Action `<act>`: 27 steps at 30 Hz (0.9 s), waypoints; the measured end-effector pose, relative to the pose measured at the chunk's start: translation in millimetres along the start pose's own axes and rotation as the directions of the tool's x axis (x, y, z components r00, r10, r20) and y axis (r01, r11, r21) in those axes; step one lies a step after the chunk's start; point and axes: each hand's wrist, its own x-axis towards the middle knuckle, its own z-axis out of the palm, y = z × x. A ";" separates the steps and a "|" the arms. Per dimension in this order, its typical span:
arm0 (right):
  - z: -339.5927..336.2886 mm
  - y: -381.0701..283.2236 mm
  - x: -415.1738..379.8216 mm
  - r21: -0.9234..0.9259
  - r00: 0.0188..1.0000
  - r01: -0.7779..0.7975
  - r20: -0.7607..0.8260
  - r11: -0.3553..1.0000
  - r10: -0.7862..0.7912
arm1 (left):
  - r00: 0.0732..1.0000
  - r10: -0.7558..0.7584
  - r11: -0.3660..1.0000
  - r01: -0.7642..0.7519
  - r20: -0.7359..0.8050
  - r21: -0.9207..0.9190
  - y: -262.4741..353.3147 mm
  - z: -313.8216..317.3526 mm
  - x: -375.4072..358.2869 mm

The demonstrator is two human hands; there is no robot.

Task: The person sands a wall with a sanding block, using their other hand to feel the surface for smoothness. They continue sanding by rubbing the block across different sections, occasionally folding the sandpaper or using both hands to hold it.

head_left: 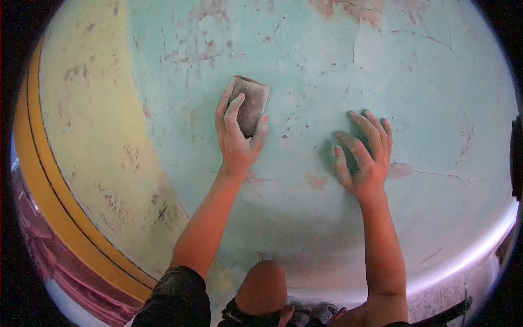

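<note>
Nearest to the camera is the dark sleeve of the left arm. The grey pad is against the pale green surface, and the left hand holds it between thumb and fingers. To its right, the right hand has fingers spread wide and bent at this surface. Further left is a yellow band, then an orange rim.

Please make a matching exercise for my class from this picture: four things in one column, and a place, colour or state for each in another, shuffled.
1. Left hand
2. Right hand
3. Block
4. Curved band

A. Orange, with a dark line along it
B. Empty, fingers spread
C. Grey, roughly rectangular
D. Gripping something

Pairs: 1-D, 2-B, 3-C, 4-A
</note>
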 end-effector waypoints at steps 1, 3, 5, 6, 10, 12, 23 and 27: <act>-0.5 0.0 -0.1 -0.003 1.000 -0.002 -0.003 1.000 0.002 | 1.000 0.017 1.000 -0.017 -0.002 -0.008 -0.8 0.2 0.2; -2.3 0.2 -0.1 -0.005 1.000 0.001 0.024 1.000 0.000 | 1.000 0.012 1.000 -0.012 0.000 0.005 -0.2 0.8 0.2; -3.0 -1.1 -1.6 0.000 1.000 -0.005 0.026 1.000 0.005 | 1.000 -0.001 1.000 0.000 0.005 0.023 1.6 -1.3 -2.4; -2.8 -0.5 -0.3 0.002 1.000 -0.007 0.019 1.000 0.007 | 1.000 -0.009 1.000 0.009 0.006 0.025 2.0 -1.0 -1.7; -2.2 -0.2 1.7 -0.002 1.000 -0.009 0.007 1.000 0.009 | 1.000 0.000 1.000 0.000 -0.006 0.007 0.7 -0.3 -1.2; -1.6 -1.0 -0.3 0.002 1.000 -0.014 0.003 1.000 0.014 | 1.000 -0.001 1.000 0.001 -0.007 0.018 2.1 -0.4 -0.3; -2.4 -0.7 -0.7 -0.012 1.000 -0.002 0.020 1.000 0.002 | 1.000 0.015 1.000 -0.015 -0.009 0.007 1.3 -0.8 -2.3; -2.4 -0.5 -1.8 -0.024 0.999 -0.012 0.032 1.000 0.012 | 0.999 0.000 1.000 -0.002 0.050 0.022 2.0 -1.4 -2.9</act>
